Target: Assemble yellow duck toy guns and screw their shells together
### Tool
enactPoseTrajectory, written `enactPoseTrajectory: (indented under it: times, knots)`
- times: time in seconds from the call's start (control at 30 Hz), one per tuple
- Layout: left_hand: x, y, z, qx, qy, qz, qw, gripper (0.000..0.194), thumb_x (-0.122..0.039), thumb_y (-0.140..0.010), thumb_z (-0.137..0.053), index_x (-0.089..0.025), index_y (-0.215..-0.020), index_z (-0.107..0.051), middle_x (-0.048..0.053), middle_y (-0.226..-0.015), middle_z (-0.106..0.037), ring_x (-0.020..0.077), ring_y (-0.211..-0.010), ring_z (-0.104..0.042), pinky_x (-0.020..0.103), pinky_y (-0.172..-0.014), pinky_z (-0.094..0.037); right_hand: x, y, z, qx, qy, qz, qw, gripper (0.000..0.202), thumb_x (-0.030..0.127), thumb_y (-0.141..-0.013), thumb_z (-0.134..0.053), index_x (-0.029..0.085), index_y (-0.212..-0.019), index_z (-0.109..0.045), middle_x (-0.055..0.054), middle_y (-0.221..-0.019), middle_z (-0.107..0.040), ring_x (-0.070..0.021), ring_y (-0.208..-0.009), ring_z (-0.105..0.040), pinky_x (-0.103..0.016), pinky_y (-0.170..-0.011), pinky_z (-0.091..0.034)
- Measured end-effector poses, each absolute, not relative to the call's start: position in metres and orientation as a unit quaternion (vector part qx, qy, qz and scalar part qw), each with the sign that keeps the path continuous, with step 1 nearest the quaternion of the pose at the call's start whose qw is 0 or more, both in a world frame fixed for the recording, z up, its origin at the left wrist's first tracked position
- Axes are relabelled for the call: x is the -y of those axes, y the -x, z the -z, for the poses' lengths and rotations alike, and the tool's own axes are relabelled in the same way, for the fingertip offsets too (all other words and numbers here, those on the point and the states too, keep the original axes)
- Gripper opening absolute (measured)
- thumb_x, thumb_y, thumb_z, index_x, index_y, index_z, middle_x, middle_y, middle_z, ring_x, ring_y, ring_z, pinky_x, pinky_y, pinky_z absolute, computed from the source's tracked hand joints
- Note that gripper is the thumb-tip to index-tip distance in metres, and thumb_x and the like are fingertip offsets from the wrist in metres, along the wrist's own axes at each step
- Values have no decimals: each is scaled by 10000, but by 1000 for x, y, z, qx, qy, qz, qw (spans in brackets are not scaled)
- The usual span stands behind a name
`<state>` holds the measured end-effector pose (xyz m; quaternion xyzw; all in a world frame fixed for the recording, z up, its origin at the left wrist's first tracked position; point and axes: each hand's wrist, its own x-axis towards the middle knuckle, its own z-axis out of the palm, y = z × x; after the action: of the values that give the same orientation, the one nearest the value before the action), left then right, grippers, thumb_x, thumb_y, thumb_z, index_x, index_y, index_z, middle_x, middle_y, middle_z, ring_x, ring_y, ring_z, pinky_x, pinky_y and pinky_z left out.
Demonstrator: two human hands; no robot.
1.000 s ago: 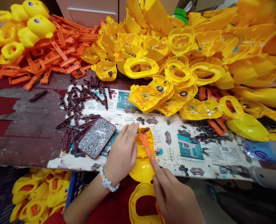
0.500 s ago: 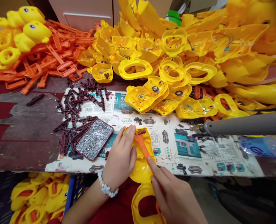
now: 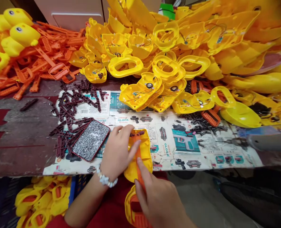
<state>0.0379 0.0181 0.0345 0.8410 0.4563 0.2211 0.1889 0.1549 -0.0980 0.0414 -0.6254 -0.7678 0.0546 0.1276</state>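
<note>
An open yellow plastic toy shell half (image 3: 145, 152) lies at the front edge of the table, its handle loop (image 3: 128, 205) hanging over the edge toward me. My left hand (image 3: 116, 152), with a beaded bracelet on its wrist, grips the shell's left side. Inside the shell lies an orange plastic bar (image 3: 139, 171), running lengthwise. My right hand (image 3: 160, 193) closes on this bar, its index finger stretched along it. A dark maroon plastic piece (image 3: 137, 133) sits across the far end of the bar. The bar's slotted grip end shows in the handle loop, partly behind my right hand.
A screw tray (image 3: 91, 141) and maroon pieces (image 3: 75, 103) lie left of the shell. Orange bars (image 3: 57, 71) and wired yellow shells (image 3: 140, 90) are heaped behind. A grey power screwdriver (image 3: 266, 142) is at right; a crate of yellow toys (image 3: 44, 201) stands below left.
The orange bar has straightened along the shell, and its grip end now shows in the handle loop. The screwdriver has swung right and lower. The whole view has shifted slightly.
</note>
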Motion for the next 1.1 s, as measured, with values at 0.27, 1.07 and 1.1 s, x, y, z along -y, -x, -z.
enactPoseTrajectory:
  times: [0.27,1.07,1.1]
  knots:
    - [-37,-45,-31,-471,-826,-182,249,163,-272,-880,-564,-155,-991,-541,75,-968,-623,221,-895,-593,376,-789,-510,111,-175,-39,738,644,-73,187,329,295,-1034,-266,148,-1115,-549,-42,-826,-550,-187,-691,-543,-297,-589,-398]
    - [-24,-40,-27,-489,-808,-244,219,172,-222,-908,-506,-155,-1026,-613,81,-1000,-680,219,-910,-665,365,-803,-552,6,-277,-28,691,659,-102,277,38,171,-841,-517,151,-813,-535,-30,-752,-568,-165,-677,-542,-257,-626,-425]
    - [-23,-41,-28,-495,-806,-240,217,173,-213,-907,-512,-152,-1032,-614,79,-1006,-681,216,-914,-665,362,-810,-551,12,-266,-33,711,624,-142,290,50,188,-856,-511,160,-817,-523,-7,-731,-564,-140,-642,-540,-228,-598,-426]
